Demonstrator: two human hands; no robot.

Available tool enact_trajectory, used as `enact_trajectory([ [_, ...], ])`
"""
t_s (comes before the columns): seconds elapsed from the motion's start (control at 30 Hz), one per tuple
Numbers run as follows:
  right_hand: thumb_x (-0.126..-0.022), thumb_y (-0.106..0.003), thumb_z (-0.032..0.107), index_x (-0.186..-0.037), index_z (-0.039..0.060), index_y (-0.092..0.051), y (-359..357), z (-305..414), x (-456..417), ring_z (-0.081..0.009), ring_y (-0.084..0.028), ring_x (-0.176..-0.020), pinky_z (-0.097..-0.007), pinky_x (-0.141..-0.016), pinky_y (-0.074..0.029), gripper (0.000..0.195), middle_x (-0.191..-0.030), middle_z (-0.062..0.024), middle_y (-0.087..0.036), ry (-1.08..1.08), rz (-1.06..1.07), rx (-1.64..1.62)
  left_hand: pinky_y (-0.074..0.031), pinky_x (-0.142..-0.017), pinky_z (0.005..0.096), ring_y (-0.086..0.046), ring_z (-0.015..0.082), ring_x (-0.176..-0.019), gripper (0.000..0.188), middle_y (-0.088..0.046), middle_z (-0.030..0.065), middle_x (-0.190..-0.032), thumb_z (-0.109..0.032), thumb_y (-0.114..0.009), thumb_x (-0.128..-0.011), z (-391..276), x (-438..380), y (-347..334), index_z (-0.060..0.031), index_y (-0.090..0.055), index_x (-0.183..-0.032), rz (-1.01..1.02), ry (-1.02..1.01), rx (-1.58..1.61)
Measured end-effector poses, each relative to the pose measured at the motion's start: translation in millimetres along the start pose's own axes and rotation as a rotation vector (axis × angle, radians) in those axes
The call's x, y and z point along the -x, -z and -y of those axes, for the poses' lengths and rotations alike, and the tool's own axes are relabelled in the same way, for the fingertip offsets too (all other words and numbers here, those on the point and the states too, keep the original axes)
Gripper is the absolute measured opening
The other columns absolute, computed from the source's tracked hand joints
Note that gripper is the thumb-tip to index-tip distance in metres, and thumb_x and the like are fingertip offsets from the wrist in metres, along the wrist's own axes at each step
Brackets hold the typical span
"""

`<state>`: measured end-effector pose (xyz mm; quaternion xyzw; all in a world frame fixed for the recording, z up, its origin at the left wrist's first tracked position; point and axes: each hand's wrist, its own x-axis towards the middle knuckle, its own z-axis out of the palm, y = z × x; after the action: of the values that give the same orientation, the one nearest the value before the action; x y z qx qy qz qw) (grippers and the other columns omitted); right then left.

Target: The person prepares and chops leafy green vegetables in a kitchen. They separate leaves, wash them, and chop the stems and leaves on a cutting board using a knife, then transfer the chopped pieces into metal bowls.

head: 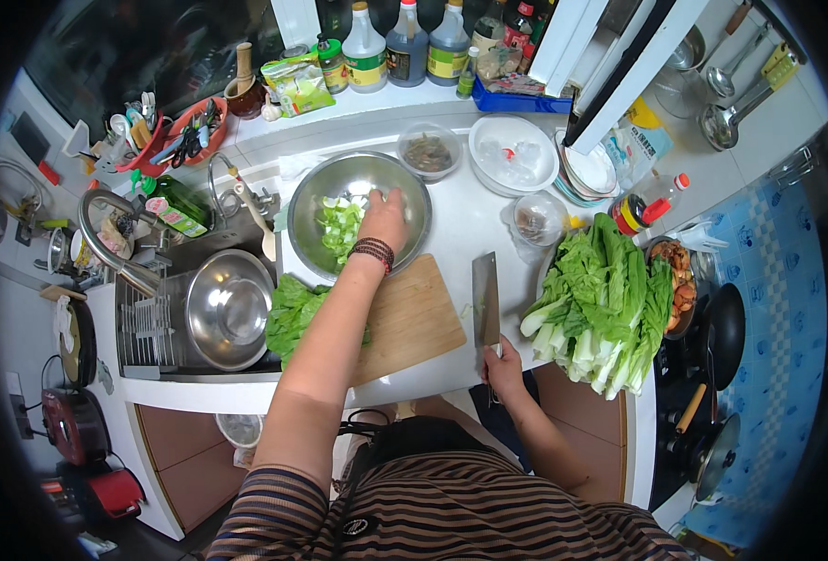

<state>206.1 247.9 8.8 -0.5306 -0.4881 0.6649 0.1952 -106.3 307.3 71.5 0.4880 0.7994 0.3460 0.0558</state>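
Observation:
My left hand [384, 223] reaches into a large stainless steel bowl [305, 242], over its right part, beside chopped green and white vegetable pieces [342, 223]. Its fingertips are partly hidden, so I cannot tell if they hold anything. My right hand [504, 368] grips the handle of a cleaver [485, 294], whose blade points away from me over the white counter. Between the hands lies a wooden cutting board [417, 315]. Leafy greens [291, 315] rest at the board's left, partly behind my left forearm. A big pile of whole leafy greens with white stalks [596, 301] sits to the right of the cleaver.
At the left, a steel basin [230, 308] stands in the sink [197, 372] under a curved faucet [109, 231]. Behind are a plastic tub [429, 153], a white bowl [513, 158] and bottles [407, 45] on the sill. A wok [726, 336] is on the far-right stove.

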Motion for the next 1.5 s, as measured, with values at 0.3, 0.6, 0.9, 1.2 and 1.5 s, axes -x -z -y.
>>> enact_trajectory([
  [0.3,-0.094,-0.048,0.009,-0.120,0.0058,-0.051,6.7,-12.2,10.4,-0.0096,-0.043,-0.039,-0.0245,-0.036,-0.035,0.026,-0.054,-0.0003,-0.047,0.062,-0.017,0.065,-0.050,-0.083,0.0425,-0.060,0.0356,-0.095,0.021,-0.061,0.0213,-0.099,-0.009,-0.057,-0.078,-61.0,113.8,-105.2,0.0009,-0.060,-0.096,0.691,0.007,-0.141],
  [0.6,-0.094,-0.049,0.008,-0.119,0.0049,-0.050,7.6,-17.1,9.0,-0.0090,-0.043,-0.038,-0.0238,-0.035,-0.035,0.026,-0.055,0.0001,-0.047,0.071,-0.020,0.073,-0.050,-0.073,0.0451,-0.062,0.0385,-0.080,0.013,-0.061,0.0237,-0.080,-0.010,-0.056,-0.077,-33.5,59.7,-45.6,0.0000,-0.060,-0.085,0.281,0.074,0.048],
  [0.9,-0.094,-0.051,0.011,-0.132,0.0066,-0.047,-16.9,-0.1,17.6,-0.0060,-0.044,-0.043,-0.0220,-0.040,-0.038,0.039,-0.056,0.0022,-0.048,0.132,0.072,0.189,-0.040,-0.100,0.0376,-0.048,0.0373,-0.118,0.074,-0.048,0.0279,-0.125,-0.025,-0.073,-0.072,57.3,38.5,114.8,0.0088,-0.040,-0.128,0.219,0.099,-0.105],
  [1.2,-0.092,-0.054,0.014,-0.132,0.0061,-0.048,-23.6,-11.4,17.4,-0.0056,-0.049,-0.048,-0.0233,-0.045,-0.042,0.040,-0.060,-0.0002,-0.055,0.331,0.178,0.476,-0.023,-0.110,0.0502,-0.041,0.0363,-0.120,0.097,-0.046,0.0199,-0.122,-0.050,-0.085,-0.047,70.3,141.4,116.9,0.0045,-0.048,-0.118,0.200,-0.174,-0.303],
  [1.5,-0.088,-0.058,0.013,-0.126,0.0011,-0.052,-40.2,13.3,31.7,-0.0223,-0.067,-0.080,-0.0312,-0.071,-0.050,0.041,-0.096,-0.0231,-0.065,0.278,0.230,0.521,-0.024,-0.110,0.0446,-0.033,0.0355,-0.131,0.110,-0.039,0.0232,-0.137,-0.044,-0.084,-0.051,96.6,155.2,91.6,0.0009,-0.032,-0.137,0.491,-0.091,-0.516],
])
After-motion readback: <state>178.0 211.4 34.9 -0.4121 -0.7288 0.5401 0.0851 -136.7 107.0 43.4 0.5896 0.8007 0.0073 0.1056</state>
